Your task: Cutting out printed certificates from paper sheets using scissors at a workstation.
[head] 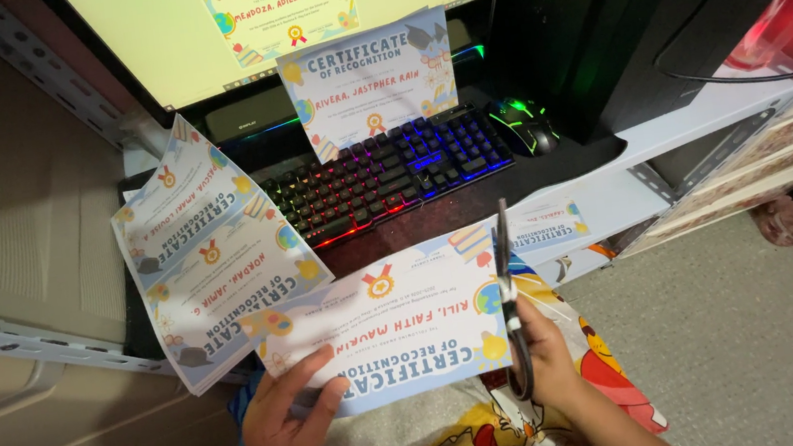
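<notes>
Paper certificate (399,328) sits pinched in the left hand (285,423) above the lap, while the right hand (545,351) grips black scissors (509,290) at its right edge; trimming appears underway, and the next cut needs steady alignment

Monitor screen (171,29) at top, lit pale yellow, showing a white-and-blue certificate page with small coloured cartoon emblems. Printed certificate (369,80) leans upright against the monitor base, white with a light blue border. Stack of similar printed sheets (203,247) lies at left, tilted. One more certificate (380,331) at centre bottom, rectangular, white, blue border, red-and-gold medal emblem. Offcut strip (546,225) just right of it.
</notes>
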